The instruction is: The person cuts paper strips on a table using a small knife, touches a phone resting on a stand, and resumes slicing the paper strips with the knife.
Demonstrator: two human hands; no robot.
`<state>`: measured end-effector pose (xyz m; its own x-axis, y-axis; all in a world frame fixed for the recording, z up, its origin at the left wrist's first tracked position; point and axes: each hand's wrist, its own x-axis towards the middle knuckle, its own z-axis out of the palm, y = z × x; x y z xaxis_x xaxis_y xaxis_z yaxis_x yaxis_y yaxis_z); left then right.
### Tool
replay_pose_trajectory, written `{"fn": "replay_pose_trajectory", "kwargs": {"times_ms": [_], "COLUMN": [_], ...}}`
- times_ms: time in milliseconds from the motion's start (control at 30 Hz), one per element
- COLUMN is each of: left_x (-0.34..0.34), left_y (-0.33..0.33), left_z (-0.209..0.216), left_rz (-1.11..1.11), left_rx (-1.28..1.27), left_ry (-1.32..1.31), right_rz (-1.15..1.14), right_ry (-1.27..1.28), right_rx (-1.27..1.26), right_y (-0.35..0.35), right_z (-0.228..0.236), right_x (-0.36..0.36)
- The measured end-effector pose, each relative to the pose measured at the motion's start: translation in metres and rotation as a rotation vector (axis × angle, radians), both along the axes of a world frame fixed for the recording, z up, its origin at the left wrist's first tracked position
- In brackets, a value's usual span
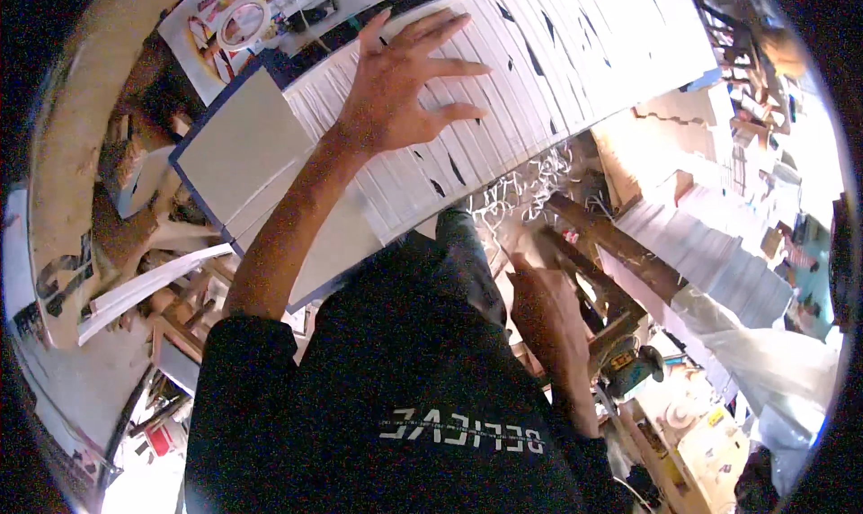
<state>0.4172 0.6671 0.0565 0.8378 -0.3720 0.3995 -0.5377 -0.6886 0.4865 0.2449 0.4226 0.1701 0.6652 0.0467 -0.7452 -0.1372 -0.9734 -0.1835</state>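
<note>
My left hand (395, 91) lies with its fingers spread over a long row of overlapping white sheets or thin paper blocks (539, 64). Dark gaps show between some of them. Under the near left end of this row are grey boards with dark blue edges (238, 136), like opened-out hard book covers. Lower and to the right, my right arm reaches down beside my body, apart from the row. My right hand (530, 285) is blurred there, and its fingers cannot be made out.
A roll of tape (243, 22) lies on a printed sheet at the far left. Thin white paper strips (530, 186) hang below the row. On the right are a tall stack of paper (706, 244), a wooden beam (620, 244) and clear plastic sheeting (755, 343).
</note>
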Motion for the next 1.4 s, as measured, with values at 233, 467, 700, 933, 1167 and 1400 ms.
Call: {"fn": "replay_pose_trajectory", "kwargs": {"times_ms": [233,467,700,933,1167,1400], "left_x": [-0.015,-0.069,-0.065,-0.065,-0.064,-0.063], "left_y": [0.024,0.031,0.031,0.029,0.031,0.028], "left_z": [0.004,0.025,0.021,0.016,0.014,0.016], "left_rz": [0.094,0.04,0.044,0.061,0.075,0.067], "left_rx": [-0.075,0.184,0.207,0.181,0.182,0.178], "left_ry": [-0.06,0.087,0.03,-0.006,-0.037,-0.023], "right_rz": [-0.146,-0.124,-0.068,-0.094,-0.043,-0.008], "right_ry": [-0.596,-0.639,-0.63,-0.591,-0.451,-0.423], "right_rx": [0.438,0.45,0.403,0.307,0.254,0.218], "right_y": [0.02,0.042,0.044,0.048,0.043,0.041], "right_z": [0.007,-0.038,-0.043,-0.033,-0.003,0.006], "right_x": [0.0,0.004,0.003,-0.008,0.0,-0.006]}}
